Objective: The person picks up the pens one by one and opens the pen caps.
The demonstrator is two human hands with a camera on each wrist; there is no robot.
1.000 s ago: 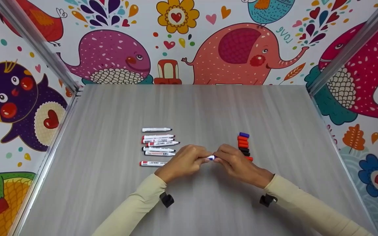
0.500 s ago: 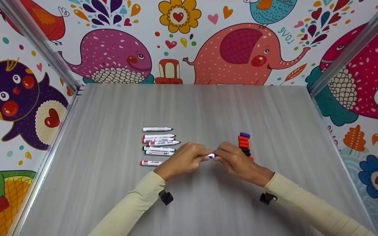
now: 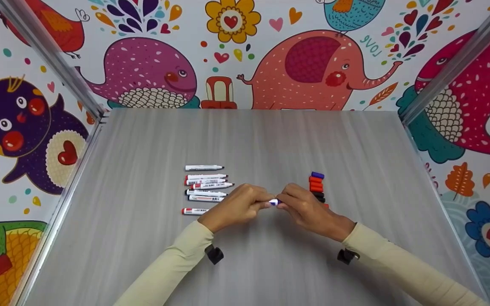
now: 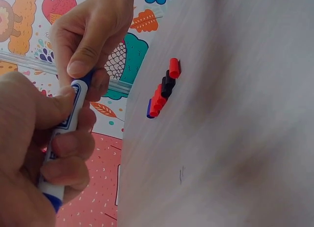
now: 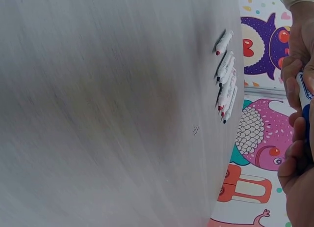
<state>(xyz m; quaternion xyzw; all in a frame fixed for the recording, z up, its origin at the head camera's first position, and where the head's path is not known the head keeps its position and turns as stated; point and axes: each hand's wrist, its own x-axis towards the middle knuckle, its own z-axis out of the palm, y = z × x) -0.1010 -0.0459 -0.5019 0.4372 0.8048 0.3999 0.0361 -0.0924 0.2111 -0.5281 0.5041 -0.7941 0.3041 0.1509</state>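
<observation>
Above the table, my left hand [image 3: 237, 207] grips the white barrel of a blue-ended marker [image 4: 68, 121]. Thumb and curled fingers wrap round it in the left wrist view. My right hand [image 3: 311, 212] pinches the blue cap [image 4: 87, 78] at the marker's other end. The two hands almost meet, and only a short piece of the marker shows between them in the head view. How far the cap sits on the marker is hidden by the fingers.
Several uncapped white markers [image 3: 206, 193] lie in a column left of my left hand, tips pointing right. A column of loose caps [image 3: 316, 185], purple-blue, red and black, lies behind my right hand. Patterned walls [image 3: 151, 72] border the grey table [image 3: 253, 140].
Both hands keep the same hold on the marker and its cap. Since the first frame, the hands have risen slightly in the head view; the column of markers and caps is unchanged.
</observation>
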